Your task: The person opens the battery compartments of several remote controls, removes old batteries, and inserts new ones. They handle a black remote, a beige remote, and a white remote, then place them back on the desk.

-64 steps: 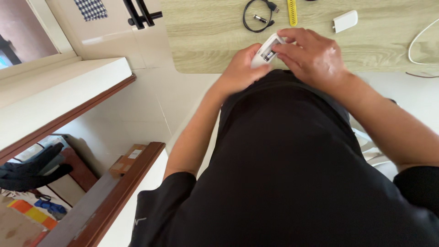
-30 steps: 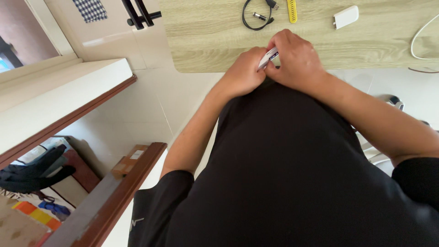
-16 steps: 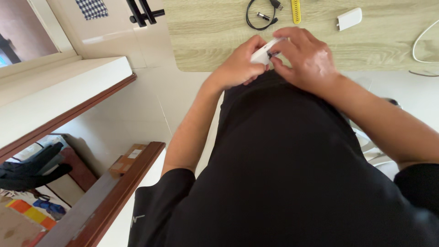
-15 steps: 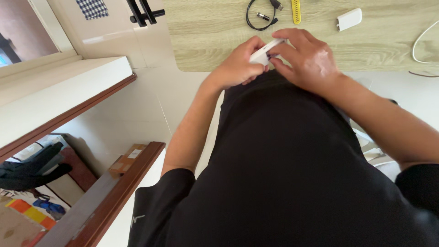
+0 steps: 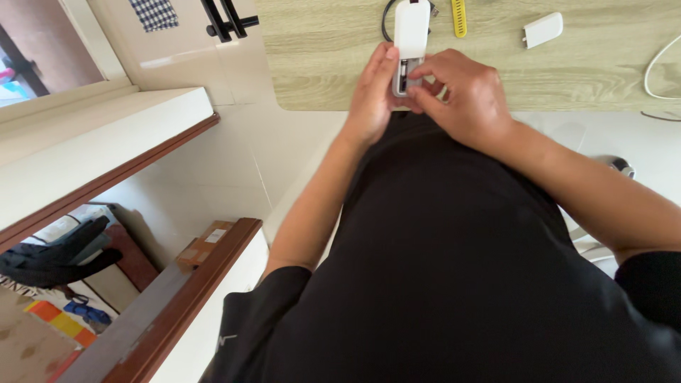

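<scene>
I hold a slim white device [image 5: 411, 32] upright over the near edge of the light wood bench [image 5: 326, 64], its long axis pointing away from me. My left hand [image 5: 372, 96] supports the device from the left side, with the fingers [image 5: 386, 60] laid flat and pressed together along its left edge. My right hand [image 5: 468, 99] closes in from the right; its thumb and forefinger pinch at the lower end of the device, where an open compartment shows dark and metallic parts inside. What the fingertips grip there is too small to tell.

On the bench beyond the device lies a coiled black cable [image 5: 386, 14], partly hidden behind the device. Just to the right of it lies a narrow yellow strip [image 5: 460, 18]. Farther right, well apart from my hands, rests a small white cover [image 5: 543, 30], tilted. A white cord [image 5: 656, 64] curves along the right edge of the bench.

Both forearms run down over my black shirt [image 5: 461, 284].
</scene>
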